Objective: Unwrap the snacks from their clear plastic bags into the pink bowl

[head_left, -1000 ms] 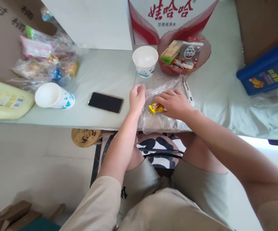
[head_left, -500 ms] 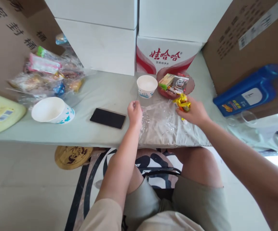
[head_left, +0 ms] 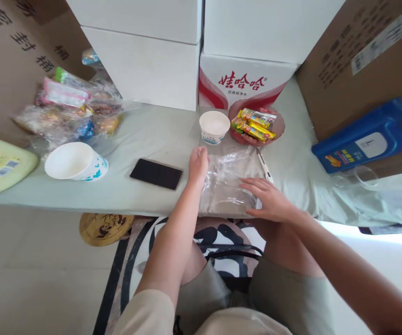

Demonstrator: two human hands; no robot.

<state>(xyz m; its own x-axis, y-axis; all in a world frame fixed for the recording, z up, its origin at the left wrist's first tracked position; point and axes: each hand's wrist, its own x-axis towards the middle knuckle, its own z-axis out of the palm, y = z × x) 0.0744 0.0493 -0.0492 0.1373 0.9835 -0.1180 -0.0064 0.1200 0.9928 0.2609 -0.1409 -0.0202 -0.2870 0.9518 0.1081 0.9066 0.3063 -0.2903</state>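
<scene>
A clear plastic bag (head_left: 223, 181) lies flat on the cloth-covered table in front of me. My left hand (head_left: 198, 163) is closed on the bag's left edge. My right hand (head_left: 265, 197), fingers spread, rests at the bag's lower right part with nothing gripped. Beyond the bag, a reddish translucent bowl (head_left: 280, 129) holds several wrapped snacks (head_left: 256, 128), yellow ones on top. Just left of that bowl stands a white paper cup (head_left: 214, 124) with blue print. A slim white pen-like object (head_left: 264, 165) lies along the bag's right side.
A black phone (head_left: 156, 173) lies left of my left hand. Farther left are a tilted paper cup (head_left: 77, 160), a heap of wrapped snacks (head_left: 71, 107) and a yellow bottle (head_left: 3, 163). A blue bottle (head_left: 364, 139) leans by the right carton. White boxes (head_left: 141, 65) stand behind.
My right hand has let go of the yellow-wrapped snacks, which now lie in the bowl, and has come back toward me onto the bag. My left hand stays at the bag's edge.
</scene>
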